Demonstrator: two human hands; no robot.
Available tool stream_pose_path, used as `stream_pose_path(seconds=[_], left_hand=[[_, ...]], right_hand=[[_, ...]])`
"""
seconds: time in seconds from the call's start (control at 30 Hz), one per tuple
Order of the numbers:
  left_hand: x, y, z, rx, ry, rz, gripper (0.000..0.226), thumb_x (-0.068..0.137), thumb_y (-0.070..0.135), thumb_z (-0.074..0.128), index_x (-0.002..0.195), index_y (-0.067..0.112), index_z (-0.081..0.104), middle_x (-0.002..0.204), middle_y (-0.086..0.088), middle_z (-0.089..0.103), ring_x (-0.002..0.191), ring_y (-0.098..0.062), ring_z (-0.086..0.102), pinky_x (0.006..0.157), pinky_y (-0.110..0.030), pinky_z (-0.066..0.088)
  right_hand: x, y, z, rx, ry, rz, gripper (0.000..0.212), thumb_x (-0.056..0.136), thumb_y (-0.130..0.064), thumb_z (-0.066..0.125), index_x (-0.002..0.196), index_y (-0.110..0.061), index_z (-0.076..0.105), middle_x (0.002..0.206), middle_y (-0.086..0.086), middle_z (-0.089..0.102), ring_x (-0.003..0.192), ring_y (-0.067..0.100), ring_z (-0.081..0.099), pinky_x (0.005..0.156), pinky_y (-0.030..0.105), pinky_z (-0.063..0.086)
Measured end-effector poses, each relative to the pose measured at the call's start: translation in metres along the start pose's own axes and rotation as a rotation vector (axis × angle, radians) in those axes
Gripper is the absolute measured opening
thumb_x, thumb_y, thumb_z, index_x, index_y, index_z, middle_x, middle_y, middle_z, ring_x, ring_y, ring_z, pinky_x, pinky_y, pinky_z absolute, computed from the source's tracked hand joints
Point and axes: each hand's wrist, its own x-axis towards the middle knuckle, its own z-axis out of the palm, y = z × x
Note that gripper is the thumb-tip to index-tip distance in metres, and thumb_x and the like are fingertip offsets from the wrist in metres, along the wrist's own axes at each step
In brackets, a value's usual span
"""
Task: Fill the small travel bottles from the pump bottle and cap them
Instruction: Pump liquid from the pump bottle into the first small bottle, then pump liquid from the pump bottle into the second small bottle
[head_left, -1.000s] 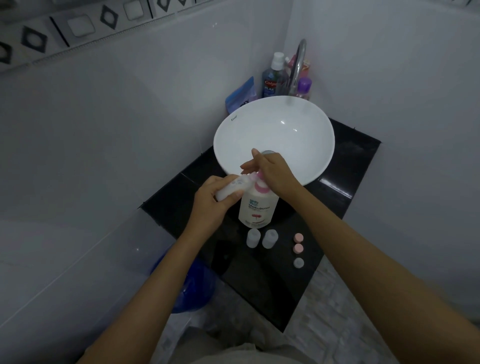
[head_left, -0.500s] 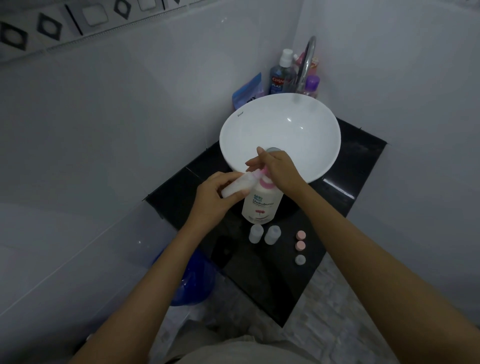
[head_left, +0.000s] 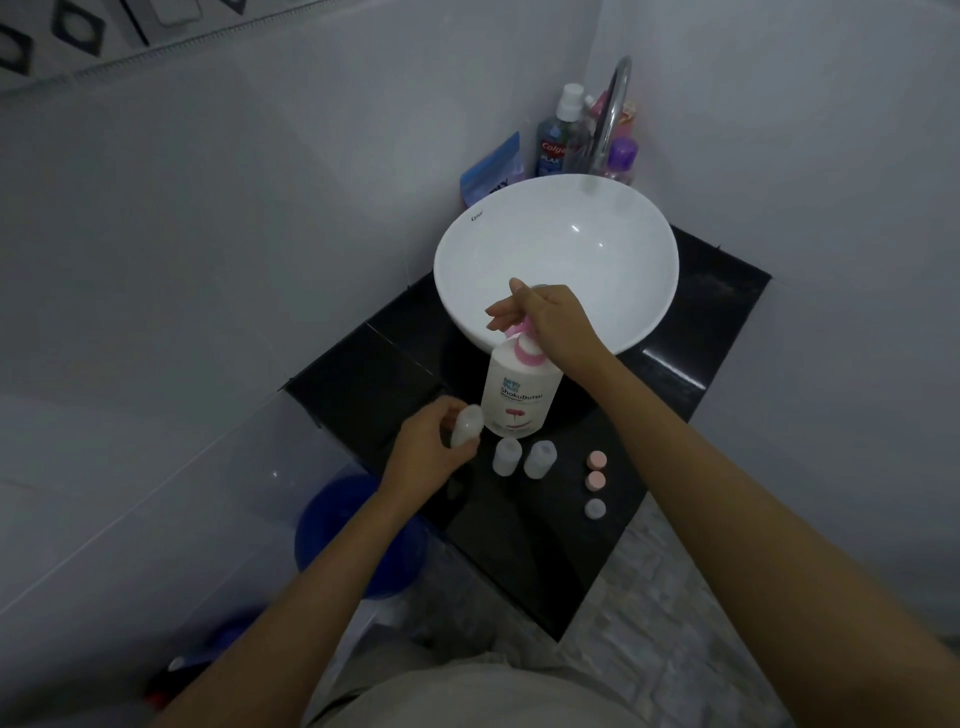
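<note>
On the black desk, head view, a pump bottle is seen standing just in front of the white basin. The right hand is laid over the pink pump head, its grip loosely curled on it. The left hand is closed around one small travel bottle, held low beside the pump bottle's base, away from the spout. Two further travel bottles are counted standing uncapped on the desk; three caps, two pink and one pale, lie apart in a row. Fill levels cannot be told. Capping is judged undone for all three.
</note>
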Motion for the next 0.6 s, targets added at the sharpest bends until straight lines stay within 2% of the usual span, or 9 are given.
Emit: stream_pose_path(seconds=[0.07, 0.23, 0.37, 0.5, 0.6], left_hand=[[-0.002, -0.013, 0.007, 0.032, -0.040, -0.019, 0.032, 0.077, 0.017, 0.073, 0.106, 0.021, 0.059, 0.100, 0.009, 0.061, 0.091, 0.001, 0.056, 0.080, -0.015, 0.047], [-0.001, -0.034, 0.021, 0.092, -0.103, -0.050, 0.031, 0.077, 0.014, 0.073, 0.104, 0.017, 0.058, 0.103, 0.005, 0.062, 0.095, -0.007, 0.058, 0.074, -0.010, 0.042], [0.001, -0.042, 0.024, 0.102, -0.107, -0.038, 0.029, 0.076, 0.013, 0.073, 0.101, 0.017, 0.058, 0.104, 0.002, 0.061, 0.097, -0.008, 0.058, 0.085, -0.022, 0.049], [0.003, -0.044, 0.027, 0.103, -0.114, -0.016, 0.029, 0.075, 0.012, 0.074, 0.100, 0.016, 0.058, 0.104, 0.001, 0.060, 0.098, -0.009, 0.058, 0.084, -0.019, 0.047], [0.006, -0.042, 0.028, 0.118, -0.116, -0.008, 0.029, 0.077, 0.011, 0.072, 0.102, 0.016, 0.058, 0.106, 0.002, 0.060, 0.100, -0.009, 0.057, 0.090, -0.027, 0.050]], right_hand=[[0.000, 0.000, 0.001, 0.008, 0.005, 0.004, 0.045, 0.100, -0.026, 0.040, 0.095, 0.006, 0.071, 0.087, 0.022, 0.071, 0.073, 0.018, 0.064, 0.076, 0.019, 0.049], [0.000, 0.001, 0.001, -0.002, 0.010, 0.003, 0.045, 0.100, -0.026, 0.039, 0.094, 0.005, 0.071, 0.085, 0.020, 0.071, 0.068, 0.013, 0.063, 0.070, 0.012, 0.048], [0.000, 0.001, 0.002, -0.002, 0.015, 0.002, 0.045, 0.100, -0.026, 0.039, 0.095, 0.005, 0.071, 0.085, 0.020, 0.071, 0.068, 0.014, 0.063, 0.072, 0.015, 0.048], [0.000, 0.001, 0.002, -0.011, 0.019, -0.006, 0.045, 0.100, -0.026, 0.039, 0.094, 0.004, 0.072, 0.083, 0.016, 0.071, 0.071, 0.017, 0.064, 0.077, 0.021, 0.049], [0.001, 0.003, 0.002, -0.007, 0.017, -0.008, 0.045, 0.100, -0.026, 0.039, 0.093, 0.004, 0.072, 0.080, 0.015, 0.070, 0.072, 0.018, 0.064, 0.080, 0.025, 0.050]])
